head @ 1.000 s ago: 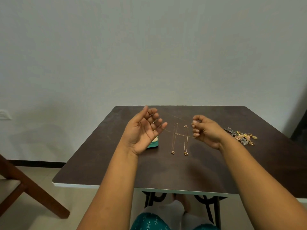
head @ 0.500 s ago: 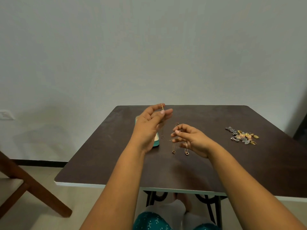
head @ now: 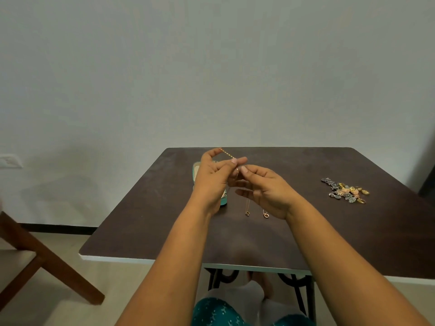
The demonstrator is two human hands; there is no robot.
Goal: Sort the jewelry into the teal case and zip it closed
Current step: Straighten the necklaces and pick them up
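My left hand and my right hand meet above the dark table, fingertips together. Between them they pinch a thin gold chain, whose short stretch sticks up past my left thumb. The open teal case lies on the table behind my left hand, mostly hidden by it. Two fine necklaces with small pendants lie on the table below my right hand. A pile of mixed gold and dark jewelry sits at the right.
A wooden chair stands on the floor to the left of the table. A plain wall rises behind the table's far edge. My knees show under the near edge.
My hands, apart a second ago with the chain stretched between them, have come together above the table. My right hand moved left and up to my left fingertips.
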